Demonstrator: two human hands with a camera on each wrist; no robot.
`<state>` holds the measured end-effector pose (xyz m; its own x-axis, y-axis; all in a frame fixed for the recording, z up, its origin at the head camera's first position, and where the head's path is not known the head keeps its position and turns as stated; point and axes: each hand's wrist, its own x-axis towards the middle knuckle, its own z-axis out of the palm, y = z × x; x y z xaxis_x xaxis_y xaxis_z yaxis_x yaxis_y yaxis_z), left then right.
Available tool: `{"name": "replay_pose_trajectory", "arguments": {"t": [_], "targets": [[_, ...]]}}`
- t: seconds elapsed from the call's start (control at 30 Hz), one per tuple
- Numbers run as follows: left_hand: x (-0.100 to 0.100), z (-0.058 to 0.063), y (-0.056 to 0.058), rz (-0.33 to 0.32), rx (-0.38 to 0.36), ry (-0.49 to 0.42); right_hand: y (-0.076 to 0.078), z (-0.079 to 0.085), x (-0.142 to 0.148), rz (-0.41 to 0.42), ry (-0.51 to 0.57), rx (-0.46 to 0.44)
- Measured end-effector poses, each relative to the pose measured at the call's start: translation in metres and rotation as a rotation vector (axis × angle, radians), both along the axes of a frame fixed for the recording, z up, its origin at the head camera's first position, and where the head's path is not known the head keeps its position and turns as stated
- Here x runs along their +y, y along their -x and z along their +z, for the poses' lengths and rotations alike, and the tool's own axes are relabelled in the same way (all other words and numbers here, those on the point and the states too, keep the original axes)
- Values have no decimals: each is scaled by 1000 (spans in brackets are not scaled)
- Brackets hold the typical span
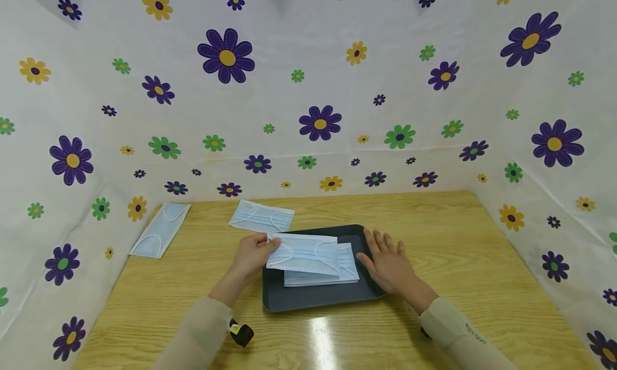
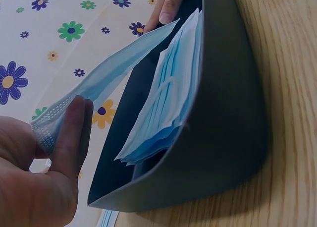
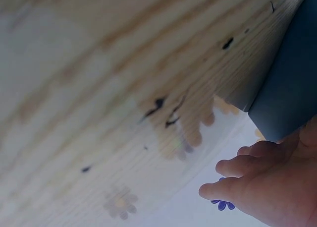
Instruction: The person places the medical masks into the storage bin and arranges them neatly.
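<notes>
My left hand [image 1: 251, 257] pinches one end of a light-blue face mask [image 1: 302, 254] between thumb and fingers. The mask is held over the dark grey tray [image 1: 318, 300], overlapping a stack of face masks [image 1: 348, 263] that lies inside it. In the left wrist view the held mask [image 2: 116, 71] slants above the tray's rim, apart from the stack [image 2: 168, 88]. My right hand [image 1: 392, 265] rests on the tray's right edge with its fingers straight and spread. The right wrist view shows that hand [image 3: 267, 182] beside the tray's outer wall [image 3: 287, 83].
One mask [image 1: 262, 216] lies on the wooden table [image 1: 434, 220] behind the tray. Another mask [image 1: 160, 231] lies at the table's far left edge. White cloth with printed flowers [image 1: 289, 97] encloses the table at the back and sides.
</notes>
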<state>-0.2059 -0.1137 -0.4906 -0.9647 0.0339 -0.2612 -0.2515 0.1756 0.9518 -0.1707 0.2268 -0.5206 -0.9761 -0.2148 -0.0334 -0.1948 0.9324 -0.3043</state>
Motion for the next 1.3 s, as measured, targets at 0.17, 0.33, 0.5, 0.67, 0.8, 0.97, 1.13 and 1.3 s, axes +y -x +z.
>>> {"name": "replay_pose_trajectory", "arguments": {"t": [0.17, 0.33, 0.5, 0.67, 0.8, 0.97, 1.13, 1.3], "targets": [[11, -4, 1, 4, 22, 21, 1, 0, 0, 1, 9, -17], [21, -8, 0, -5, 40, -10, 0, 2, -1, 3, 15, -26], [27, -11, -1, -19, 40, -3, 0, 1, -1, 3, 19, -22], [26, -13, -2, -68, 79, 92, 0, 0, 0, 1, 11, -11], [23, -10, -2, -95, 147, 262, 1, 0, -1, 4, 9, -9], [20, -4, -4, -90, 210, 371, 1, 0, 0, 8, 15, -8], [20, -3, -5, -100, 178, 294, 1, 0, 0, 8, 19, 2], [21, -6, -3, -82, 114, 223, 0, 1, 0, 5, 13, -5]]}}
